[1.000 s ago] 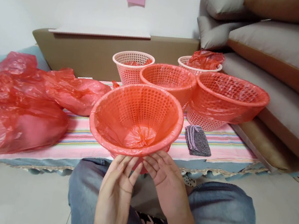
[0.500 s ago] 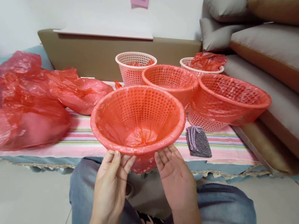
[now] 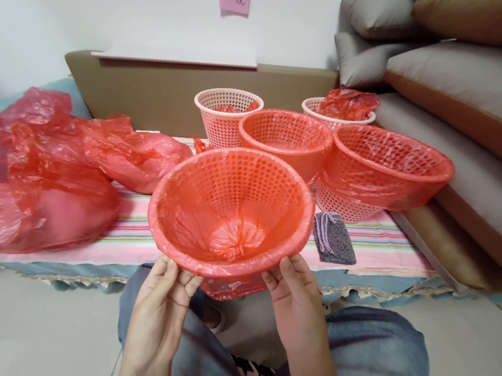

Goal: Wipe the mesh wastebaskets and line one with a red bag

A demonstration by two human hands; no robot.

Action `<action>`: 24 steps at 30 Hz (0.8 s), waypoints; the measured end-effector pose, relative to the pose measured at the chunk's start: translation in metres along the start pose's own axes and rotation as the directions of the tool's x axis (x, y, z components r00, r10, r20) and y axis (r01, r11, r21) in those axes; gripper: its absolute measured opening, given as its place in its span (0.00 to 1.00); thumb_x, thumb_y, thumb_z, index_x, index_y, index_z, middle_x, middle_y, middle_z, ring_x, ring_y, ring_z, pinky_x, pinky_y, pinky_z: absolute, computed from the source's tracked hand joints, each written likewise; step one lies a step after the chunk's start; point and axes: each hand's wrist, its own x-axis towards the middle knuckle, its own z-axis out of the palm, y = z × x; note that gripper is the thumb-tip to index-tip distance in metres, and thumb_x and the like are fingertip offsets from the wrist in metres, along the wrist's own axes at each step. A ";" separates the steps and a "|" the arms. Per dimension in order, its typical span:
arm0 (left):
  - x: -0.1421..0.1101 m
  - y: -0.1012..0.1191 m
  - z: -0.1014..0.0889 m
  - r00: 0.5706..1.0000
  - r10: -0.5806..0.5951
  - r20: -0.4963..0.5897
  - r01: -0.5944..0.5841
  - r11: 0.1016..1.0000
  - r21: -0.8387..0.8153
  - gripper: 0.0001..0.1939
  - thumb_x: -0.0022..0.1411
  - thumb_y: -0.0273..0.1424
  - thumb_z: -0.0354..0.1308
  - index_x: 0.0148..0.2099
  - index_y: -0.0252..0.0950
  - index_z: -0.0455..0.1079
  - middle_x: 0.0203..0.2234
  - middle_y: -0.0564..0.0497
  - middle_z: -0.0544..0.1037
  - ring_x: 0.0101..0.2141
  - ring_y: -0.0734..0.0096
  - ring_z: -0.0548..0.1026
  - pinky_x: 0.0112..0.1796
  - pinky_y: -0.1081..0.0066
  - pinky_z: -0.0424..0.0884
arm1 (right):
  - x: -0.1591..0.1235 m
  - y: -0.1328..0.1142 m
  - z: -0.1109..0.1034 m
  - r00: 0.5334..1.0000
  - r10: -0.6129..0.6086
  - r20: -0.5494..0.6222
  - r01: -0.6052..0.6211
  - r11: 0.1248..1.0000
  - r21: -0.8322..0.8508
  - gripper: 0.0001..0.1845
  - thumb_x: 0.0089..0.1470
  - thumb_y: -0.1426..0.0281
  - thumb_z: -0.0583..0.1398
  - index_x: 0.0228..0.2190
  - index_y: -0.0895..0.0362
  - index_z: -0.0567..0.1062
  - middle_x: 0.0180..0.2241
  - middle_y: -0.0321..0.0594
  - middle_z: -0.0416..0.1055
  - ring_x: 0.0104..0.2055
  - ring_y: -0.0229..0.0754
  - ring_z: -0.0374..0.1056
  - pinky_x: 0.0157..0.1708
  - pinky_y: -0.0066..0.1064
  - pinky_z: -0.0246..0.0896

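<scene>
A perforated plastic basket (image 3: 240, 167) is in front of me, tilted so that its inside faces me. A thin red plastic bag (image 3: 237, 237) lines it and is folded over the rim, gathering in creases at the bottom. My left hand (image 3: 167, 302) pinches the near left part of the rim, thumb on the outside and fingers underneath. At the near right, my right hand (image 3: 296, 305) grips the rim with its thumb against the edge. Loose bag film hangs below the basket between my hands.
Two more bag-lined baskets (image 3: 281, 148) (image 3: 383, 200) stand behind, beside pale pink baskets (image 3: 228, 110) (image 3: 313, 103) holding red film. Filled red bags (image 3: 56, 200) lie left on the striped cloth (image 3: 136, 239). A grey drawstring pouch (image 3: 338, 244) and stacked cushions (image 3: 480, 85) are right.
The basket has come slightly lower and nearer to me. My left hand has shifted left along the rim, and my right thumb has closed onto the edge.
</scene>
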 end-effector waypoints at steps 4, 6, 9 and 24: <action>0.001 -0.001 -0.003 1.000 -0.005 -0.012 0.005 1.000 -0.019 0.19 0.47 0.29 0.75 0.42 0.33 0.77 0.34 0.52 0.79 0.30 0.75 0.78 0.34 0.75 0.81 | 0.002 0.012 -0.008 0.999 0.014 -0.043 -0.011 0.997 0.078 0.16 0.32 0.66 0.78 0.24 0.53 0.79 0.28 0.30 0.78 0.28 0.32 0.72 0.27 0.20 0.71; 0.001 -0.001 -0.004 1.000 -0.009 -0.009 0.009 1.000 -0.023 0.19 0.47 0.29 0.75 0.43 0.34 0.77 0.34 0.53 0.79 0.29 0.76 0.77 0.33 0.76 0.80 | 0.004 0.022 -0.016 0.999 0.029 -0.037 -0.025 0.994 0.110 0.17 0.31 0.66 0.78 0.25 0.51 0.80 0.27 0.30 0.78 0.27 0.32 0.72 0.26 0.20 0.71; 0.004 -0.001 -0.005 1.000 -0.012 0.010 0.013 1.000 -0.018 0.19 0.48 0.28 0.74 0.43 0.35 0.77 0.35 0.52 0.79 0.29 0.76 0.77 0.30 0.77 0.79 | 0.008 0.038 -0.029 1.000 0.008 -0.003 -0.008 0.994 0.112 0.17 0.34 0.64 0.77 0.29 0.49 0.80 0.26 0.30 0.77 0.26 0.33 0.70 0.26 0.22 0.70; 0.025 0.006 -0.012 1.000 -0.005 0.017 0.004 0.999 0.050 0.15 0.47 0.30 0.74 0.37 0.33 0.78 0.30 0.51 0.77 0.26 0.77 0.74 0.31 0.76 0.79 | -0.008 0.022 -0.006 0.998 0.015 -0.060 -0.016 0.999 -0.028 0.11 0.40 0.68 0.74 0.29 0.54 0.80 0.22 0.34 0.77 0.23 0.35 0.72 0.24 0.23 0.68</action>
